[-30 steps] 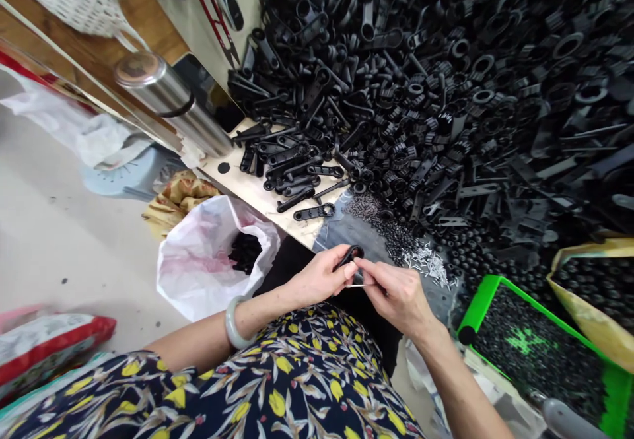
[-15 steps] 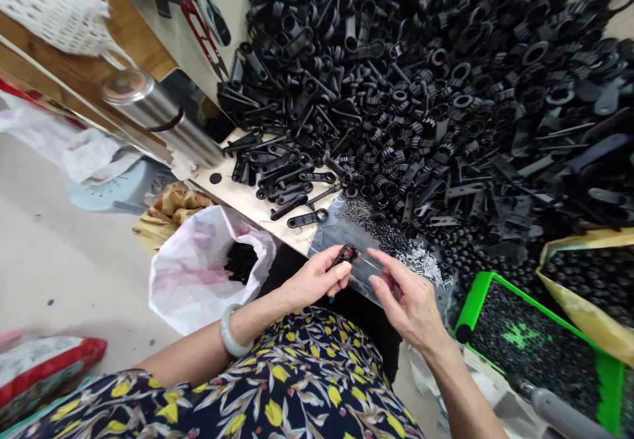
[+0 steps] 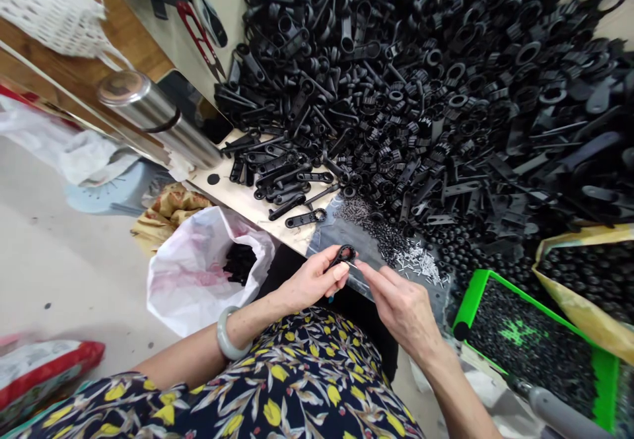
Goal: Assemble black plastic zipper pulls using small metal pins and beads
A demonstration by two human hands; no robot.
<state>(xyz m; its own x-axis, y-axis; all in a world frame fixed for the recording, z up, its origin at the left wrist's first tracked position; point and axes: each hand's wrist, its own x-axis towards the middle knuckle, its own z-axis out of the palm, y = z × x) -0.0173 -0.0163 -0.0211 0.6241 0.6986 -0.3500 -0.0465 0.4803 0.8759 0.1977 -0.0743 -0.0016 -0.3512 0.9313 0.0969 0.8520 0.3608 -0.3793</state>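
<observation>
My left hand (image 3: 311,275) is closed around a black plastic ring-ended handle (image 3: 345,252), its ring facing up between thumb and fingers. Fingers pinched together, my right hand (image 3: 402,299) is at the right side of that ring. A thin silver sliver, perhaps a pin or a tool tip (image 3: 351,265), shows at its fingertips by the ring; its full shape is hidden. Just beyond the hands lie loose silver pins (image 3: 421,261) and small black parts (image 3: 389,237) on a clear plastic sheet (image 3: 324,237). Similar black handles (image 3: 306,218) rest on the board to the left.
A large heap of black plastic parts (image 3: 396,96) covers the back. On the left stand a steel flask (image 3: 158,119), red-handled snips (image 3: 195,33) and a white bag (image 3: 183,280) below the table edge. A green tray (image 3: 478,294) of small black pieces sits right, near a yellow bag (image 3: 584,300).
My right hand has moved left to the ring, and its parted thumb and fingers have come together. The left hand still holds the black handle in about the same place.
</observation>
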